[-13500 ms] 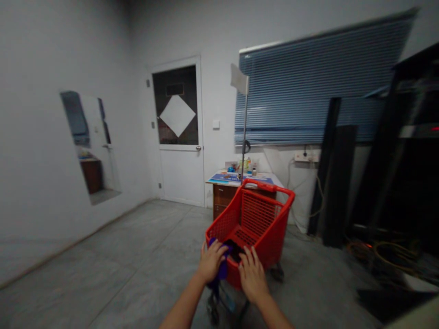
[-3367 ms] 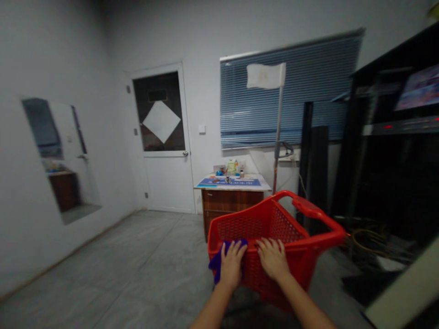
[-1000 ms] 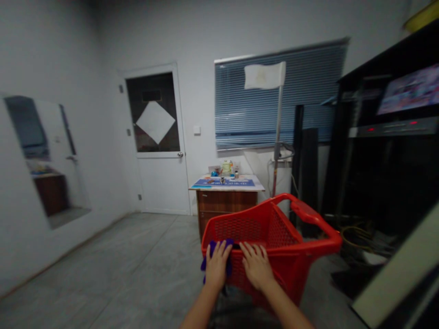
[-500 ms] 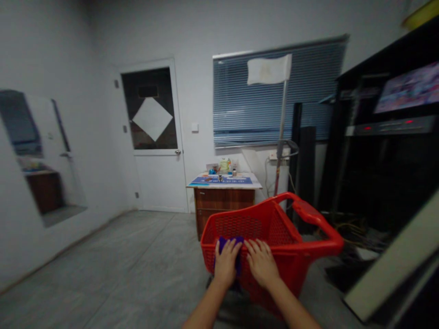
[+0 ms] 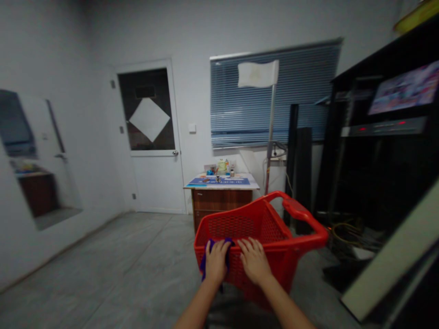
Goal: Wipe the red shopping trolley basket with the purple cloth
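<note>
A red plastic shopping cart with perforated basket walls stands in front of me, its handle to the right. My left hand is closed over the near rim with a purple cloth under its palm and fingers. The cloth drapes over the rim, partly hidden by that hand. Just to the right, my right hand curls its fingers over the same rim and grips the cart directly. No goods show inside the visible part of the basket.
A brown cabinet with small items on top stands behind the cart. A white flag on a pole rises beyond it. Right are a dark rack, cables and a leaning pale board. A white door is at the back.
The cart, both hands and the flag pole have shifted left against the cabinet and window. The cloth stays under my left hand. My view has turned slightly right.
</note>
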`<action>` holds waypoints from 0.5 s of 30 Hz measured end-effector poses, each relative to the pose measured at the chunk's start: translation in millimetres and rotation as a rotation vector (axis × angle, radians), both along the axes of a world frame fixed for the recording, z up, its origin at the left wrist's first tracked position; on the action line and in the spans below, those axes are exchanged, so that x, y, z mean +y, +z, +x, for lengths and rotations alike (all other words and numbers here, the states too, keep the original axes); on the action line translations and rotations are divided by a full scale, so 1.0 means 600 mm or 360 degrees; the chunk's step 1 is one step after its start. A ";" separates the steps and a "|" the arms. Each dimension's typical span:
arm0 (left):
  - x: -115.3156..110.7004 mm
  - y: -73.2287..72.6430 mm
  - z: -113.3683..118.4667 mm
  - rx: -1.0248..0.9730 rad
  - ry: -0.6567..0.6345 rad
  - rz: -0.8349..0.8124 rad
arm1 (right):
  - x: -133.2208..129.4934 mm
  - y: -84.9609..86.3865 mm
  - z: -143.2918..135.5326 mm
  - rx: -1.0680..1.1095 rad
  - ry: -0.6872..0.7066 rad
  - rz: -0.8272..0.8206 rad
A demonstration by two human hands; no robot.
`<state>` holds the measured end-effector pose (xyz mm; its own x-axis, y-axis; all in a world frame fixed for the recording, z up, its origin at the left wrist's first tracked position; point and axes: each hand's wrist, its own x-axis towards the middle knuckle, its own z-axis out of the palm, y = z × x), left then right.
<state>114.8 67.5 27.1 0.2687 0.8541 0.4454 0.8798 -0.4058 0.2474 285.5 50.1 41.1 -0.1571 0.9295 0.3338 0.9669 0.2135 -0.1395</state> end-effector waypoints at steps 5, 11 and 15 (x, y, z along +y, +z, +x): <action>0.003 -0.013 0.011 0.0056 -0.0093 0.0010 | 0.010 0.001 -0.003 0.0017 0.0009 -0.0001; 0.009 -0.001 -0.021 0.0159 -0.0043 0.0010 | 0.008 0.013 0.018 -0.0081 -0.0042 -0.0013; 0.008 -0.008 -0.007 0.0147 0.0040 -0.0001 | 0.002 0.014 0.026 -0.0105 -0.0097 0.0029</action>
